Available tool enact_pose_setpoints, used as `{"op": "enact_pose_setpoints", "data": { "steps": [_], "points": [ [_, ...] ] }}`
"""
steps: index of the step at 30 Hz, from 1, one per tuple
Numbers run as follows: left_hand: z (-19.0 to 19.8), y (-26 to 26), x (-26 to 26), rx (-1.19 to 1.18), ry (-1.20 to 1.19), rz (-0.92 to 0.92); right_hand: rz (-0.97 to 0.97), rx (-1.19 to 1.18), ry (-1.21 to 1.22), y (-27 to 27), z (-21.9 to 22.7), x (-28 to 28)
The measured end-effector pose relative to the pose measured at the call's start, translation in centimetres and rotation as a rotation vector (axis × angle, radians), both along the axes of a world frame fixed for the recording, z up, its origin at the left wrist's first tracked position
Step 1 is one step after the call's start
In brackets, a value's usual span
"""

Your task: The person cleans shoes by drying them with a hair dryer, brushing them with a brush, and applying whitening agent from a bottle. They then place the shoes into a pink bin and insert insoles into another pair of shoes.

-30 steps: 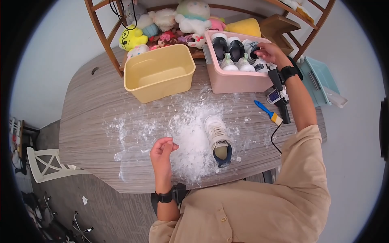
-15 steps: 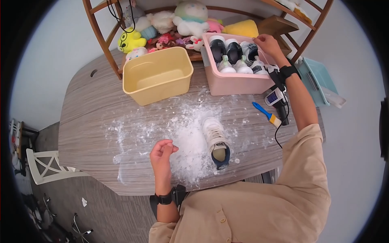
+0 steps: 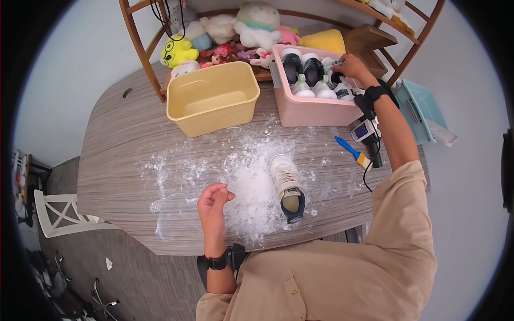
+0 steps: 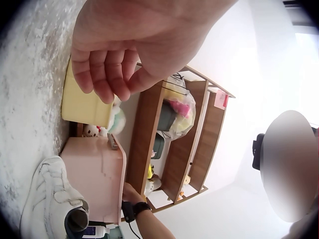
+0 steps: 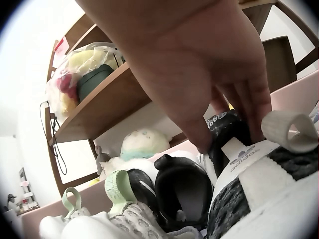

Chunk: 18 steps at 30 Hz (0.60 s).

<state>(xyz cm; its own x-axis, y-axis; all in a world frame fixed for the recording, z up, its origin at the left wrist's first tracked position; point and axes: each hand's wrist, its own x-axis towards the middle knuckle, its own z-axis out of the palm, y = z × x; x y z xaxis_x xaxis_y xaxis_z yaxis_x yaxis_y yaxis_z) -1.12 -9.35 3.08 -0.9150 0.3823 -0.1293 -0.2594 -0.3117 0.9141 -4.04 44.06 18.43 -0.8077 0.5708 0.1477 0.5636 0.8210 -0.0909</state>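
In the right wrist view my right hand (image 5: 214, 74) reaches down into the pink bin (image 3: 316, 112), thumb and fingers pinching a dark sneaker (image 5: 227, 124) with white lettering at its opening. Packed around it are several other shoes, among them a black-and-white sneaker (image 5: 254, 174) and a white sneaker with a pale green heel loop (image 5: 119, 189). My left hand (image 3: 213, 206) hovers over the near part of the table, fingers loosely bent, holding nothing. To its right a cream sneaker (image 3: 284, 179) with a navy heel lies on the tabletop beside spread white powder (image 3: 249, 187).
A yellow bin (image 3: 214, 123) stands left of the pink one. Right of the powder lie a blue-handled brush (image 3: 353, 151) and a black-and-white device (image 3: 368, 134) with a cord. Plush toys (image 3: 257, 27) fill the shelf behind; a teal bin (image 3: 423, 109) sits at the far right.
My right hand lifted off the shoes toward the pink bin's back rim, then came back down onto the dark sneaker. My left hand and the cream sneaker have stayed put.
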Motion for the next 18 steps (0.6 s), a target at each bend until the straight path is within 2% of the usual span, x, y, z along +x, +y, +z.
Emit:
{"op": "enact_pose_setpoints", "data": {
  "steps": [7,13,16,18],
  "points": [
    [-0.1,-0.7,0.0,0.004,0.006,0.012,-0.023,0.055,-0.003,0.4,0.4,0.4],
    [0.0,-1.0,0.1,0.009,0.005,0.012,-0.032,0.136,0.096,1.1,0.4,2.0],
    [0.2,-1.0,0.0,0.014,-0.003,0.012,0.028,0.106,0.315,1.8,1.3,3.3],
    [0.1,-1.0,-0.1,0.04,-0.014,0.016,0.0,0.04,0.387,-0.2,4.2,4.4]
  ]
}}
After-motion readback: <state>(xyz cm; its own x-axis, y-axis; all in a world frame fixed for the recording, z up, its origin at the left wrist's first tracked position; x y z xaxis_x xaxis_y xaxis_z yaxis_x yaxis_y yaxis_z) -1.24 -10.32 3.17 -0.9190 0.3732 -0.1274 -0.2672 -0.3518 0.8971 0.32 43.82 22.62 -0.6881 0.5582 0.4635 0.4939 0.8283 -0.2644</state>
